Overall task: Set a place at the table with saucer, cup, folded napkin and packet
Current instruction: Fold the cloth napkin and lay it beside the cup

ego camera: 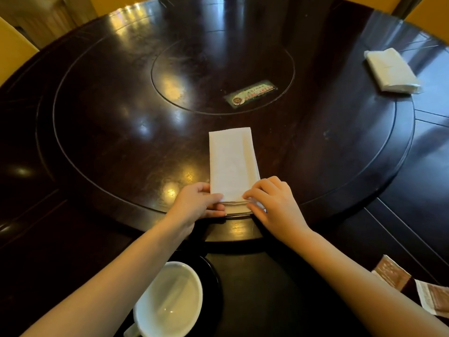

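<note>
Both hands pinch napkin (232, 164) edge (near end).

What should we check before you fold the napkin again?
1. Napkin lying flat in a long strip: ok.
2. Left hand and right hand pinching its near end: ok.
3. Edges lined up at that end: cannot tell, fingers cover them.
4. Cup sitting on the saucer: ok.
5. Packets placed by the cup: not ok, they lie off to the right.
</note>
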Action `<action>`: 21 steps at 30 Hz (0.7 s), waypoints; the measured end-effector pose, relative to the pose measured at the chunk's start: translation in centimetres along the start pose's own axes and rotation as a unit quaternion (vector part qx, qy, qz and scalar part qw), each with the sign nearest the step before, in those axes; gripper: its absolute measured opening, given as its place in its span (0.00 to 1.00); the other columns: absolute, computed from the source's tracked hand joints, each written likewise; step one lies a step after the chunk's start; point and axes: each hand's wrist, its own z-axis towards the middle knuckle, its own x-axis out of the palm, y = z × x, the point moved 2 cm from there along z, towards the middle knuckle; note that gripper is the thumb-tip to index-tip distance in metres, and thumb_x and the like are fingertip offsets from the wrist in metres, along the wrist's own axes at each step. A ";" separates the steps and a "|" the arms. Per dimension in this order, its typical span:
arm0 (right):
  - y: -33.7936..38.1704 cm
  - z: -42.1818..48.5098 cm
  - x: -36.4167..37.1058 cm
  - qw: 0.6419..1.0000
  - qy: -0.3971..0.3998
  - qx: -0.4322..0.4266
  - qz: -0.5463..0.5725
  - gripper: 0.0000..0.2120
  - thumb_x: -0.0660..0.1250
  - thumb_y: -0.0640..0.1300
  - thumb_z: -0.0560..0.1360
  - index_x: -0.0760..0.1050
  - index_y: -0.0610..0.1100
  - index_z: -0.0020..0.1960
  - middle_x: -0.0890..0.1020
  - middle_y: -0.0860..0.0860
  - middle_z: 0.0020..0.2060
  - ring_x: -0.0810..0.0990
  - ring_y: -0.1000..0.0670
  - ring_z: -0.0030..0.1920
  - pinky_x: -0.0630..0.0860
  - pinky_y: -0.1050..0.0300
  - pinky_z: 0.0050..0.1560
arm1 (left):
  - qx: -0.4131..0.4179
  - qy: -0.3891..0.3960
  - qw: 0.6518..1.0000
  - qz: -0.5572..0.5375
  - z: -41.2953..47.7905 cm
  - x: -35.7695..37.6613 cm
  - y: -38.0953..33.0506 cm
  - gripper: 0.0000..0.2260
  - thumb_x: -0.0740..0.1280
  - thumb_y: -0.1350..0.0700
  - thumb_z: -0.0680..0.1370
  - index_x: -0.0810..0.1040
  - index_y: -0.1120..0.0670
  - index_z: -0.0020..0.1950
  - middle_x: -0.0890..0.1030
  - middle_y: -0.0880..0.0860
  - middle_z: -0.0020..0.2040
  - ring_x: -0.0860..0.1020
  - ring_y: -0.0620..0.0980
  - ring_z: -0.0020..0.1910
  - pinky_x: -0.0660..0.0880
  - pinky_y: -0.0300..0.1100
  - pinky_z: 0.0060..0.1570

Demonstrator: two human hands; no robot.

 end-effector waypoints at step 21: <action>0.0 -2.0 -0.5 0.999 0.009 -0.021 -0.031 0.06 0.70 0.42 0.73 0.81 0.44 0.49 0.81 0.48 0.45 0.78 0.45 0.48 0.74 0.49 0.50 | 0.083 -0.085 0.947 0.299 -1.7 0.7 0.5 0.09 0.68 0.57 0.75 0.74 0.55 0.53 0.78 0.51 0.40 0.77 0.47 0.32 0.74 0.37 0.25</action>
